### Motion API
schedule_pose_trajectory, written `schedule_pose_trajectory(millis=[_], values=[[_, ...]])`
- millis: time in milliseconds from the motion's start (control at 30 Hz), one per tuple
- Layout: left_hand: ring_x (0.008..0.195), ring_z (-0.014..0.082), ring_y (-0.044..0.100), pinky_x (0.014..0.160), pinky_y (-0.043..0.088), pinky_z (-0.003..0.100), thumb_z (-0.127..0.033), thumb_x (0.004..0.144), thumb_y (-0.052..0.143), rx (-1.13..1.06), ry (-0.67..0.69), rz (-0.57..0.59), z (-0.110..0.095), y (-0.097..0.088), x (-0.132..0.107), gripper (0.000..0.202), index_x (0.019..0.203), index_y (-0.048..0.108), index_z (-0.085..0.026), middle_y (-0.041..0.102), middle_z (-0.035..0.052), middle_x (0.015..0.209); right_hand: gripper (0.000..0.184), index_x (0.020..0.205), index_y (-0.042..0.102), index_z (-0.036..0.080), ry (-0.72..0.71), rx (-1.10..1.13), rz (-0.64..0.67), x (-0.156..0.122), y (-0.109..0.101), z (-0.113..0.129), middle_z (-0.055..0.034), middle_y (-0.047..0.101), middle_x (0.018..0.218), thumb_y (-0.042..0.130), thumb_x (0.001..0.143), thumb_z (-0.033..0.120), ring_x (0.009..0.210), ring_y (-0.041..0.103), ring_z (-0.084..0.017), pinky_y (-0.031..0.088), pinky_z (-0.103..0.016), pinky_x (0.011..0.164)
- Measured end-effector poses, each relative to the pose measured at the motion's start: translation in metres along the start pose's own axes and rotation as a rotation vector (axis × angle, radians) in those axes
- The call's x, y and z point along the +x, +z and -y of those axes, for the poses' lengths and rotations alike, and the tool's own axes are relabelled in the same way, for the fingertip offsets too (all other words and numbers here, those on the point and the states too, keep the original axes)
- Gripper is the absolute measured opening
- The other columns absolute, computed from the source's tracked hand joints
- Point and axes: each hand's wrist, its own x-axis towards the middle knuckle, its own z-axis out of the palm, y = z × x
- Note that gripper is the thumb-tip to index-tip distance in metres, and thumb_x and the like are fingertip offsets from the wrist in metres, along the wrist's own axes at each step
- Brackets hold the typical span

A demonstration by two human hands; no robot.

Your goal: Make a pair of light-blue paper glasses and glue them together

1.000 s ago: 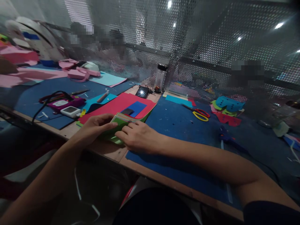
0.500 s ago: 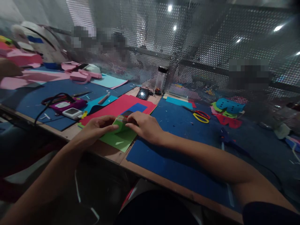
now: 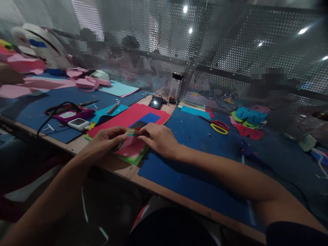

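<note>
My left hand (image 3: 109, 138) and my right hand (image 3: 161, 138) pinch a small stack of coloured foam or paper sheets (image 3: 132, 132) from its two sides. Its thin layered edge, with green, yellow and red bands, faces up toward me between the fingertips. Fingers hide both ends of the stack. Beneath it lies a large red sheet (image 3: 143, 111), with a green sheet (image 3: 132, 160) showing at the near edge. Just beyond my fingers are a dark piece (image 3: 138, 125) and a blue piece (image 3: 153, 118) on the red sheet.
Scissors (image 3: 219, 127), cut mask shapes (image 3: 249, 118) and a blue glue gun (image 3: 247, 148) lie to the right. Behind are a phone (image 3: 155, 102) and a jar (image 3: 175, 88) by the perforated screen. A purple case (image 3: 69, 114) and cutter (image 3: 113, 107) are left. Another person's hand (image 3: 10, 74) is far left.
The stack has tipped, so its green face is turned from view and its layered edge shows. Red now appears below it where green was. Both hands stay nearly in place.
</note>
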Motion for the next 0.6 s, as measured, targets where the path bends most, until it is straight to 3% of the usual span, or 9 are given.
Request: schedule_pose_trajectory(millis=[300,600], values=[[0.056,0.0084,0.036,0.048,0.029,0.017,-0.052,0.095,0.069,0.072,0.006,-0.029,-0.002,0.000,-0.001,0.039,0.106,0.071,-0.015,0.047,-0.0065,0.066,0.014,0.112,0.069,0.020,-0.034,-0.055,0.027,-0.004,0.003,-0.001,-0.0053,0.073,0.113,0.067,0.103,0.030,0.098,0.065,-0.019,0.044,-0.032,0.085],[0.058,0.0099,0.045,0.053,0.035,0.019,-0.053,0.093,0.069,0.162,0.060,-0.046,-0.008,0.003,-0.001,0.038,0.104,0.075,-0.017,0.059,-0.0036,0.071,0.020,0.121,0.065,0.018,-0.154,-0.224,0.057,-0.012,0.002,0.000,-0.0086,0.070,0.114,0.060,0.107,0.031,0.101,0.061,-0.021,0.040,-0.035,0.085]])
